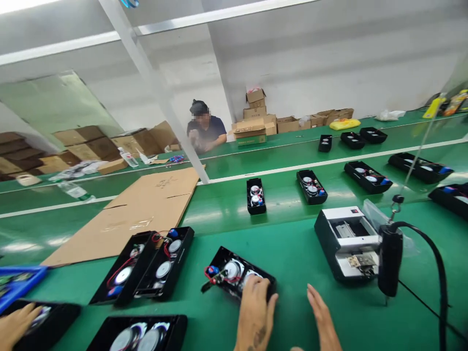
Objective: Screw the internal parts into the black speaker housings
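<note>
- Far left: a co-worker's hand (14, 324) is resting on a black housing (62, 317).
- Your left hand (256, 317) is gripping the near edge of the speaker housing (228, 258), fingers curled over it.
- That housing is lying directly ahead of your hands, long axis slanting down rightward; your left hand is nearer.
- Your right hand (320, 317) is hovering open, just right of it, not touching.

Black speaker housing (234, 271), apparently open-backed

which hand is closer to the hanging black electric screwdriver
Right. The right hand is open, to the lower left of the hanging black electric screwdriver and not touching it; the left hand is farther left, resting on an open black speaker housing.
</note>
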The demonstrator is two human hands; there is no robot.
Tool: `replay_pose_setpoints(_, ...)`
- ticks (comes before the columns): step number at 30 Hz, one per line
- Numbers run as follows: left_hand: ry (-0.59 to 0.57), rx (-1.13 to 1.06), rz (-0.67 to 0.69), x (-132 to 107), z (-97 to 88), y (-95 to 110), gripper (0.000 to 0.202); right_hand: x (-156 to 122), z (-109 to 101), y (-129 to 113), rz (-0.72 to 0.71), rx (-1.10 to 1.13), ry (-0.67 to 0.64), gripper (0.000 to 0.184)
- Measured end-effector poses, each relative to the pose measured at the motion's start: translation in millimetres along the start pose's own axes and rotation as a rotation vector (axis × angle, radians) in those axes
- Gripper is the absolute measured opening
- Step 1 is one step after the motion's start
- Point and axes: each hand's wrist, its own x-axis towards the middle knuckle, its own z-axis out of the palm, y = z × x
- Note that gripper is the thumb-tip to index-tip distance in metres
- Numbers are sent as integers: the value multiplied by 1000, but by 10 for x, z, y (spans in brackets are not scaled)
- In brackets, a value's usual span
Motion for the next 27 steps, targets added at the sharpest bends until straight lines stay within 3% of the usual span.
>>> replay_pose_setpoints(3, -110, -314, 90, -4, 49, 470, 33, 141, 103, -197, 18, -8, -89, 105)
replay_pose_setpoints(6, 15, -477, 115, 5, -181, 580, 26, 407, -90, -194, 76, 51, -211, 113)
replay_pose_setpoints(8, 174, -508, 81, 27, -410, 512, 22, 676, -356, -109, 77, 114, -370, 118)
replay_pose_setpoints(10, 256, -490, 52, 59, -640, 381, 22, 967, -678, -3, 40, 162, -516, 116)
replay_pose_setpoints(13, 197, -405, 149, 97, -860, 131, 20, 1257, -1127, 63, 36, 170, -702, 114)
replay_pose_setpoints(16, 42, -309, 253, 66, -845, -110, 16, 1221, -1345, -106, 76, 47, -642, 105)
replay_pose_setpoints(18, -39, -269, 283, 14, -742, -234, 31, 1059, -1298, -323, 4, 14, -452, 83)
replay_pose_setpoints(21, -91, -255, 317, -37, -579, -342, 37, 793, -975, -661, -228, 35, -200, 40)
replay_pose_setpoints(23, -101, -262, 322, -34, -512, -365, 25, 683, -677, -825, -303, 22, -152, 29)
replay_pose_setpoints(27, -55, -330, 302, -17, -476, -369, 12, 681, -213, -931, -293, -75, -57, 15)
